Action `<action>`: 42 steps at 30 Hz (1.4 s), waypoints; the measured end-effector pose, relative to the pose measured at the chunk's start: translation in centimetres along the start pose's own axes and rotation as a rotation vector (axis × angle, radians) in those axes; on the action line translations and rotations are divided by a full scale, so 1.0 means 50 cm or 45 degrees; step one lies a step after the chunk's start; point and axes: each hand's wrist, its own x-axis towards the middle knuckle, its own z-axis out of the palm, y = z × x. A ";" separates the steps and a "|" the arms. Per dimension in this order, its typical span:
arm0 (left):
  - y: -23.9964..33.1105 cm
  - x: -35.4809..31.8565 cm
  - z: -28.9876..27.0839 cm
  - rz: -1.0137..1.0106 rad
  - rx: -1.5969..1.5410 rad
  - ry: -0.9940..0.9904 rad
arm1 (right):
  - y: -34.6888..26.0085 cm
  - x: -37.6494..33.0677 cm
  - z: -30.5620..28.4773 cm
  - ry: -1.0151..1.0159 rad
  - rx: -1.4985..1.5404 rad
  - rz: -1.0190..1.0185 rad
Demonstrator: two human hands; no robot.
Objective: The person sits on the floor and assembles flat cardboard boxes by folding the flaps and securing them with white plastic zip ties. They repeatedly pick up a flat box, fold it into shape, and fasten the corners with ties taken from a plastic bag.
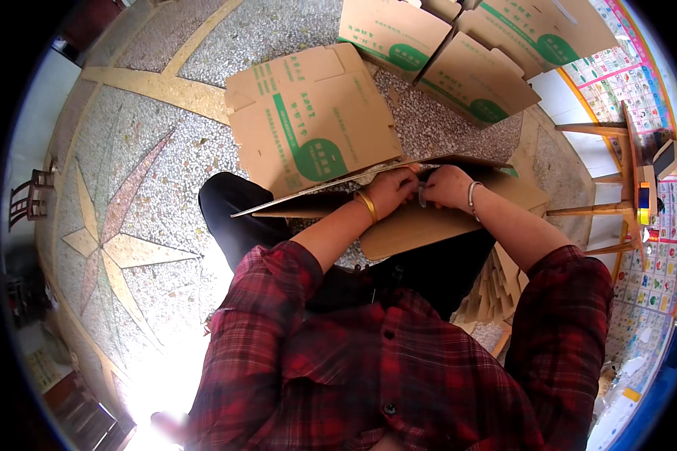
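Observation:
A partly folded cardboard carton (pixel 410 237) lies across my lap, its brown panels standing at angles and one long edge pointing to the left. My left hand (pixel 393 191), with a gold bangle at the wrist, is closed at the carton's middle, fingertips pinched. Close beside it, my right hand (pixel 449 187), wearing a silver bracelet, is closed on a small greyish strip (pixel 422 197). The fingertips of both hands nearly meet over the cardboard. What my left fingers pinch is too small to tell.
A flattened carton with green print (pixel 278 113) lies on the speckled floor ahead. More printed cartons (pixel 466 79) stand at the far right. A wooden stool (pixel 620 177) is on the right, with stacked cardboard pieces (pixel 485 297) by my right leg.

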 end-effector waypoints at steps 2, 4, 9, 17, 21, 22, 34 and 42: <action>0.003 0.001 0.000 0.009 0.033 -0.001 | 0.001 -0.001 0.001 -0.016 -0.008 0.007; 0.003 0.001 -0.003 0.047 0.095 -0.013 | 0.001 -0.001 0.001 -0.037 -0.030 -0.005; -0.007 0.001 -0.006 0.297 0.356 0.047 | -0.002 -0.003 0.000 -0.033 -0.014 0.030; 0.020 -0.015 -0.007 0.304 0.385 -0.004 | -0.002 -0.010 0.003 -0.002 -0.024 -0.020; 0.021 -0.010 -0.009 0.060 0.230 -0.115 | 0.007 -0.003 0.016 0.017 0.011 -0.064; 0.024 -0.007 -0.010 0.033 0.271 -0.140 | 0.010 -0.002 0.018 0.021 0.021 -0.067; 0.015 0.006 -0.005 0.412 1.080 -0.165 | -0.001 -0.044 0.001 0.450 -0.449 -0.212; 0.021 -0.006 -0.004 0.398 1.047 -0.132 | -0.018 -0.008 -0.002 -0.053 -0.713 -0.148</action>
